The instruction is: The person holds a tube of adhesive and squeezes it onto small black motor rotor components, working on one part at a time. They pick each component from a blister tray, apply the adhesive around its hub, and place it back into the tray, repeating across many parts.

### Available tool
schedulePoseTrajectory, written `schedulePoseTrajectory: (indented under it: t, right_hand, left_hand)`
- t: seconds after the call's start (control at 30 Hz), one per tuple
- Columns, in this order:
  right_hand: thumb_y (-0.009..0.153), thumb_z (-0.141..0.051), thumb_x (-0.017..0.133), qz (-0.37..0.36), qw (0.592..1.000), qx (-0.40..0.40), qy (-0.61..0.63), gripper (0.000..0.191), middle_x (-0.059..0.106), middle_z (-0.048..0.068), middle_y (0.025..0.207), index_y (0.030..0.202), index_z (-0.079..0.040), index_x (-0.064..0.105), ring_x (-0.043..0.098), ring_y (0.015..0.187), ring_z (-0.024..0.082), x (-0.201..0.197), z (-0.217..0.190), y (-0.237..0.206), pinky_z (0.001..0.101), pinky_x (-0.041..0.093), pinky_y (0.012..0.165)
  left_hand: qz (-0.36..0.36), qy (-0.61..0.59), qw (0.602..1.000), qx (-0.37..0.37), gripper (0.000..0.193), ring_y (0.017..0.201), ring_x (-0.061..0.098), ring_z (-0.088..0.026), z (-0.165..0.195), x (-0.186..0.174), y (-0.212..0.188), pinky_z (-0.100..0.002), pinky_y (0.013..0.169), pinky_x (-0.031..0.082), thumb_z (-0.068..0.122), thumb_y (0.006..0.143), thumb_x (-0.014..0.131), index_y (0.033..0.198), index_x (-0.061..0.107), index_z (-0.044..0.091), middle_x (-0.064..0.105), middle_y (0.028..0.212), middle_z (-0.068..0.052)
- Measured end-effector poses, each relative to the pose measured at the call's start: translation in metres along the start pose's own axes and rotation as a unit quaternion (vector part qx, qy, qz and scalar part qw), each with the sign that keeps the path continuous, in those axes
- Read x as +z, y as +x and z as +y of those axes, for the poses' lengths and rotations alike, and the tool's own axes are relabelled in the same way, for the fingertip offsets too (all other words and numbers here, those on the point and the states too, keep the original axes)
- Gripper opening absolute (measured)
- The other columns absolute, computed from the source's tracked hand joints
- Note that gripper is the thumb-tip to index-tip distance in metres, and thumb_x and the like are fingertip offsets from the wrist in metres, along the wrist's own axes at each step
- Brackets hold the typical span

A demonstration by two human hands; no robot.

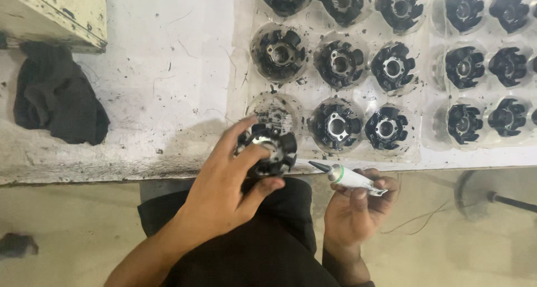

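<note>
— Black toothed round metal part (268, 148): where is it?
— From the head view, my left hand (224, 186) grips it over the white bench's (168, 97) edge, beside the clear tray (425, 153) of matching parts.
— And the tube?
— My right hand (358, 208) holds the small white tube (349, 178), its dark nozzle aimed left toward the part, just apart.

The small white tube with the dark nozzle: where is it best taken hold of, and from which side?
Probably by its white body, behind the nozzle, coming from the flat tail end. The tube lies nearly level with its tapered dark tip pointing left toward the black round part in the left hand. The right hand pinches the rear of the body, leaving the tip free.
</note>
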State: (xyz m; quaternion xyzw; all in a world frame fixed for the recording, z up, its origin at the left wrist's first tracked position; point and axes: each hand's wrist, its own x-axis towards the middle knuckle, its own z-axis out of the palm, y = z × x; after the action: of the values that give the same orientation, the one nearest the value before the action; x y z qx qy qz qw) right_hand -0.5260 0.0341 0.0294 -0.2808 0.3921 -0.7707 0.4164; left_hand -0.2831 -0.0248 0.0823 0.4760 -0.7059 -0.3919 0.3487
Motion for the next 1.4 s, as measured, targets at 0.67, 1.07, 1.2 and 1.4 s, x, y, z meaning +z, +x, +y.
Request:
schedulePoseTrajectory:
  t: [0.67,1.07,1.2,1.4]
  right_hand:
    - [0.094,-0.007,0.078,-0.184,0.948,-0.136,-0.223,0.039,0.065,0.010,0.110,0.110,-0.013,0.043,0.067,0.100,0.025,0.010,0.023,-0.025,0.0396,0.064,0.083]
    - [0.095,-0.018,0.076,-0.158,0.873,-0.294,-0.356,0.042,0.058,0.008,0.101,0.106,-0.013,0.036,0.066,0.095,0.025,0.030,0.033,0.001,0.0365,0.065,0.083]
    - [0.096,-0.014,0.075,-0.175,0.859,-0.321,-0.359,0.040,0.057,0.009,0.101,0.106,-0.015,0.036,0.065,0.094,0.026,0.031,0.040,0.010,0.0378,0.066,0.081]
    - [0.092,-0.003,0.070,-0.229,0.836,-0.334,-0.370,0.040,0.055,0.009,0.102,0.106,-0.016,0.035,0.066,0.095,0.027,0.027,0.029,0.006,0.0392,0.067,0.078]
  left_hand:
    - [0.148,-0.580,0.796,0.092,0.047,0.123,0.060,-0.031,-0.033,0.021,-0.003,-0.044,0.107,0.053,0.031,0.103,0.071,0.135,0.053,0.001,0.056,0.133,-0.022]
    - [0.169,-0.438,0.875,0.114,0.040,0.121,0.069,-0.028,-0.041,0.021,0.027,-0.038,0.102,0.059,0.032,0.108,0.061,0.122,0.064,-0.006,0.071,0.113,-0.022]
    - [0.174,-0.417,0.880,0.147,0.040,0.123,0.069,-0.029,-0.040,0.025,0.036,-0.039,0.107,0.059,0.031,0.110,0.060,0.124,0.065,-0.006,0.072,0.114,-0.022]
    - [0.176,-0.430,0.875,0.136,0.042,0.122,0.068,-0.029,-0.036,0.027,0.033,-0.036,0.105,0.055,0.033,0.110,0.059,0.125,0.064,-0.006,0.070,0.120,-0.025]
